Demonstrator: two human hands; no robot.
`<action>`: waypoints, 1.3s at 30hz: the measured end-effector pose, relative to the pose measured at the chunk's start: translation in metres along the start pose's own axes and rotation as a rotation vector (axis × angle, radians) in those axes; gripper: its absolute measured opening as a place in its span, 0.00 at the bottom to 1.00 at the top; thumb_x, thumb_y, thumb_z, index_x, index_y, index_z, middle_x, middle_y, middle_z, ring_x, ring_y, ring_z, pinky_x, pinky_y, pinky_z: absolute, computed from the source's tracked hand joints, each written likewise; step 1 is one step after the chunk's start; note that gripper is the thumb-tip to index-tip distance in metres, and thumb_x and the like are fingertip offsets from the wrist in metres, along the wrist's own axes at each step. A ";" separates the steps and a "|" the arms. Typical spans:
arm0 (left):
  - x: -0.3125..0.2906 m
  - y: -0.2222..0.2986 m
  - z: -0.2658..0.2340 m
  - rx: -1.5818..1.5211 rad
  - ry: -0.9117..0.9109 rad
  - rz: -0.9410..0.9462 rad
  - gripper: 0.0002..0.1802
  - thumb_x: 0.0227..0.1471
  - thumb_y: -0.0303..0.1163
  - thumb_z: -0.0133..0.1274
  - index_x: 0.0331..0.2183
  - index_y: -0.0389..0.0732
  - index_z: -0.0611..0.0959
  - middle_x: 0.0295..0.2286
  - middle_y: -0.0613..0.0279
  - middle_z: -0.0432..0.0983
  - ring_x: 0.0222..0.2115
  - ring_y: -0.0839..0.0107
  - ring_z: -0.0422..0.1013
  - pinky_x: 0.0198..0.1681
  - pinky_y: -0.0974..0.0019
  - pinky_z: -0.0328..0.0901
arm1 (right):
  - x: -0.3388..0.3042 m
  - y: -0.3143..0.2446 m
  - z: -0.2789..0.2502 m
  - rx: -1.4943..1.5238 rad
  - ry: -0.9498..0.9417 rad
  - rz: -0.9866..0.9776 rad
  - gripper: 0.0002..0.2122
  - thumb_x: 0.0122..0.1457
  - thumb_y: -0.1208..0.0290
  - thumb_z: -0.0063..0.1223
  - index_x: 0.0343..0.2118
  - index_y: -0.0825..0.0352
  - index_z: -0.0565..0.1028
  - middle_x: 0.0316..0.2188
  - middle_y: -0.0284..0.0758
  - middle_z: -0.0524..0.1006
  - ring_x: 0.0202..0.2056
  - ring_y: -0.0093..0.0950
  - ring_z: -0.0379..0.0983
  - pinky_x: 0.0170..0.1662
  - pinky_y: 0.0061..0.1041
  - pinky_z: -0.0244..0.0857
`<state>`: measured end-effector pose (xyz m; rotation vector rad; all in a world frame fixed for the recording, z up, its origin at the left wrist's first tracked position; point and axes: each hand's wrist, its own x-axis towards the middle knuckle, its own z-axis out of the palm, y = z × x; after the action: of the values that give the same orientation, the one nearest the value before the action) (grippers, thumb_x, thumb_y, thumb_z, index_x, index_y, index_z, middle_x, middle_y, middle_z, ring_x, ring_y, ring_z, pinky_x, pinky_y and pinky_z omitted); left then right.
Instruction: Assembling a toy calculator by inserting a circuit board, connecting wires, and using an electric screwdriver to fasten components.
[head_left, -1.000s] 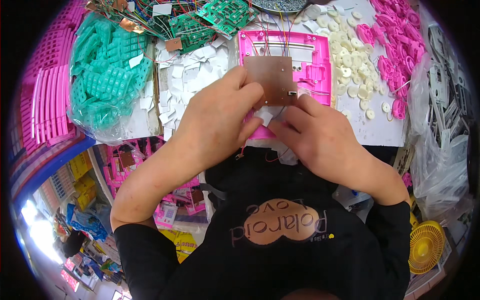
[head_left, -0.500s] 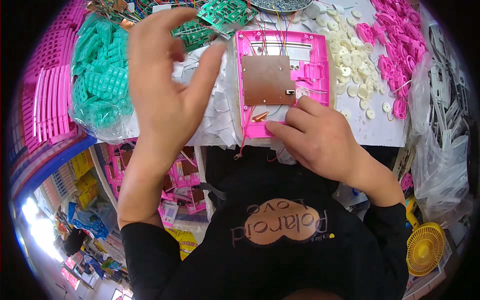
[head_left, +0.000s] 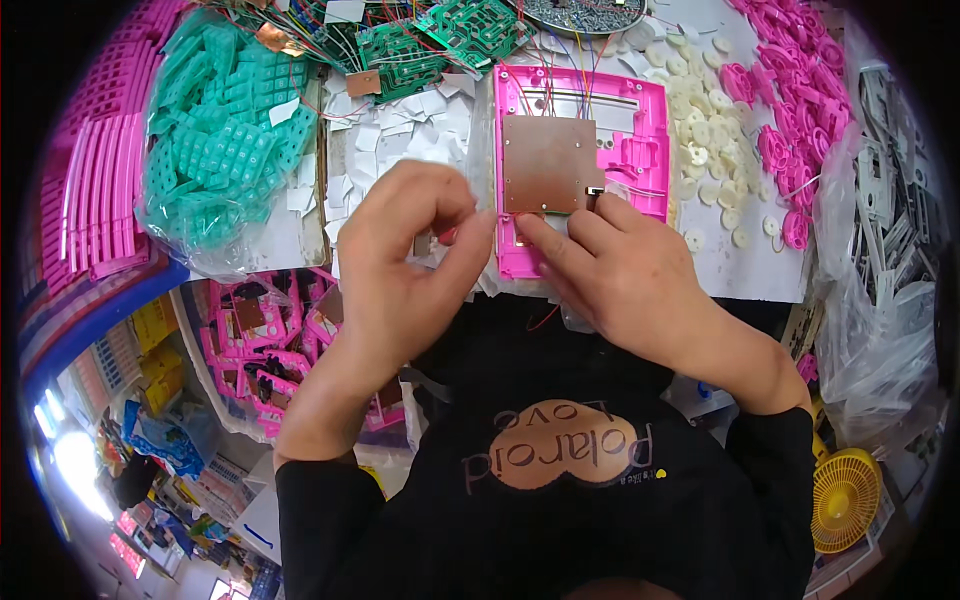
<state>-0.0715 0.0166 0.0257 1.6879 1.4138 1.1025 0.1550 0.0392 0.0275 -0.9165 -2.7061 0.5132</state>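
Note:
A pink plastic housing (head_left: 655,100) lies open on the worktable. A brown circuit board (head_left: 548,160) sits inside it, with a small black-and-silver slide switch at its lower right corner and thin coloured wires running off the top. My right hand (head_left: 640,270) bends over the housing's lower part, fingertips pressed at the board's bottom edge. Just left of the housing, my left hand (head_left: 400,260) has its thumb and fingers curled close together. Something small and reddish shows between them, too little to name.
Green circuit boards (head_left: 400,60) with tangled wires lie at the back, beside a tray of small metal parts (head_left: 585,14). Teal button strips (head_left: 225,140) are heaped left; cream discs (head_left: 705,130) and pink parts (head_left: 785,60) right. A bin of pink assemblies (head_left: 265,340) stands below left.
My left hand has come down from above the white paper scraps to the housing's lower left, its fingers closing in. My right thumb has shifted up from the housing's bottom edge towards the board.

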 end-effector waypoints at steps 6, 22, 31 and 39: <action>0.009 -0.009 0.011 -1.015 -0.066 -0.566 0.04 0.60 0.23 0.57 0.33 0.33 0.79 0.32 0.54 0.82 0.27 0.73 0.77 0.29 0.74 0.73 | -0.002 -0.008 0.010 -0.011 0.085 0.056 0.20 0.52 0.70 0.62 0.48 0.71 0.79 0.28 0.34 0.72 0.33 0.32 0.70 0.34 0.29 0.69; -0.007 -0.009 0.022 -0.460 0.029 -0.152 0.05 0.58 0.22 0.58 0.37 0.32 0.84 0.30 0.59 0.82 0.28 0.76 0.77 0.32 0.73 0.71 | 0.003 0.015 -0.024 0.068 -0.240 -0.136 0.20 0.57 0.66 0.60 0.51 0.69 0.77 0.31 0.36 0.75 0.36 0.34 0.71 0.38 0.34 0.71; 0.014 0.015 0.034 -0.027 -0.199 0.149 0.04 0.52 0.23 0.62 0.33 0.39 0.84 0.25 0.60 0.78 0.22 0.68 0.73 0.25 0.68 0.65 | -0.015 0.028 -0.043 0.571 0.231 0.161 0.25 0.49 0.75 0.67 0.54 0.64 0.77 0.39 0.37 0.81 0.38 0.34 0.79 0.40 0.29 0.74; 0.026 0.015 0.041 -0.178 -0.256 0.015 0.06 0.54 0.23 0.60 0.36 0.37 0.86 0.26 0.59 0.79 0.24 0.70 0.74 0.27 0.68 0.67 | -0.014 0.042 -0.039 0.133 0.403 -0.093 0.14 0.49 0.77 0.65 0.40 0.63 0.80 0.33 0.33 0.79 0.33 0.33 0.76 0.34 0.32 0.72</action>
<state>-0.0264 0.0404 0.0261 1.6472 1.1119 0.9514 0.2013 0.0719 0.0444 -0.7601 -2.3091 0.4303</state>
